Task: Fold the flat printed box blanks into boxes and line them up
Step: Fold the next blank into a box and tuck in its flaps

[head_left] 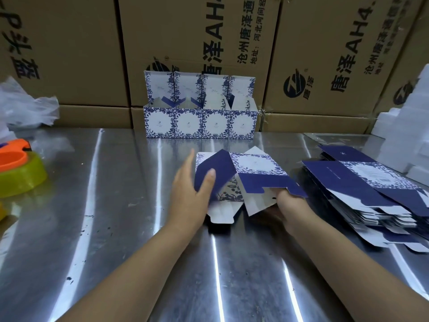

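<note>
A half-folded blue-and-white printed box blank [253, 168] lies on its side in the middle of the steel table [116, 228], its flaps spread toward me. My left hand [190, 194] presses a dark blue flap with straight fingers, thumb on top. My right hand [286, 202] reaches under another flap on the right; its fingers are hidden by the card. Several finished boxes [200, 123] stand in a row at the back with lids up. A stack of flat blanks [371, 191] lies at the right.
Large brown cartons [185, 43] wall off the back of the table. A yellow and orange tape dispenser [18, 173] and crumpled clear plastic [25, 108] sit at the left. White foam pieces [404, 126] are piled at the far right.
</note>
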